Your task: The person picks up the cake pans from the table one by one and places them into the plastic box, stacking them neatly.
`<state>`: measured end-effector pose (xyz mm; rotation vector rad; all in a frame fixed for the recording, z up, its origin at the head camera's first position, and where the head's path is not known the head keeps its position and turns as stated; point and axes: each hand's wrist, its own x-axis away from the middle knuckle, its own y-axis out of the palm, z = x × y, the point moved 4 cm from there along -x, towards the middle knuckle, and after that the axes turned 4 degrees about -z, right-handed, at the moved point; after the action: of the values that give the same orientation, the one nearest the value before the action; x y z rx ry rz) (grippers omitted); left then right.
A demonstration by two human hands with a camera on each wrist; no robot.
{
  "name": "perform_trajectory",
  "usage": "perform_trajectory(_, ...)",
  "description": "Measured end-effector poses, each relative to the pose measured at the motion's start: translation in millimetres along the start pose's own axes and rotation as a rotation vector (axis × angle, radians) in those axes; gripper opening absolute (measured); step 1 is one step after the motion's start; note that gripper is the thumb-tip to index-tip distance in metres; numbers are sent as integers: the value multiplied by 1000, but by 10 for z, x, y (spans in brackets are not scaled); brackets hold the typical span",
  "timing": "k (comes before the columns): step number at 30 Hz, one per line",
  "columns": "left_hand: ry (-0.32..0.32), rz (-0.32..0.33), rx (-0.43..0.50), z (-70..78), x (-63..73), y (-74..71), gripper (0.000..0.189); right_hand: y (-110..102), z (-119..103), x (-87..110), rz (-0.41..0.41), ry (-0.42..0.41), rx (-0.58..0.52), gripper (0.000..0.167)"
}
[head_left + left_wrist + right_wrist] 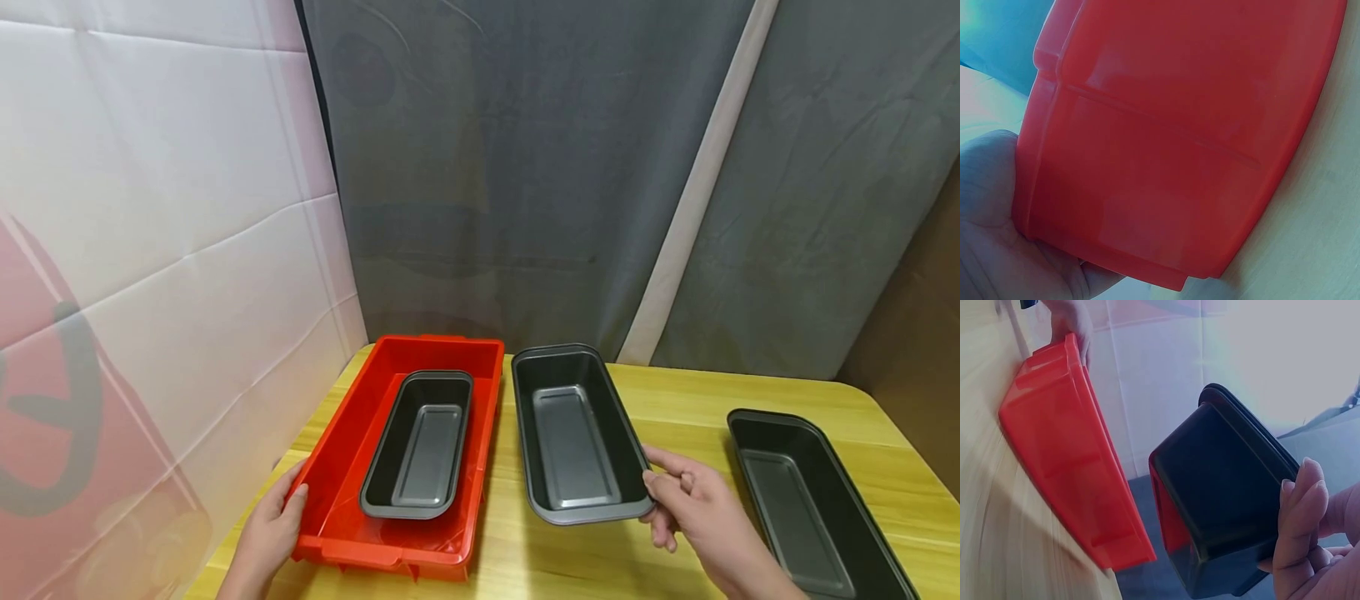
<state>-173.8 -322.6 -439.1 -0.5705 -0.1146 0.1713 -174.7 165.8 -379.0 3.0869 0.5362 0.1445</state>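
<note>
A dark grey loaf pan (573, 442) is held above the table by my right hand (693, 508), thumb on the rim and fingers beneath at its near right corner. In the right wrist view the pan's outer side (1229, 481) shows, raised off the wood. My left hand (270, 521) grips the left rim of a red plastic tray (345, 467), close to its near corner; the left wrist view shows the palm (991, 219) against the tray's outer wall (1166, 144). Inside the tray lies another dark loaf pan (427, 458).
A third dark loaf pan (806, 517) stands on the wooden table (675, 392) at the right, beyond my right hand. A white printed cloth (187, 208) hangs along the left side, and a grey curtain (487, 183) closes off the back.
</note>
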Motion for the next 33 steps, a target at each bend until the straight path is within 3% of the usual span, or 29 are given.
perform_trajectory(33,-17,6,13,7,2,3,46,279,-31,-174,-25,-33,-29,51)
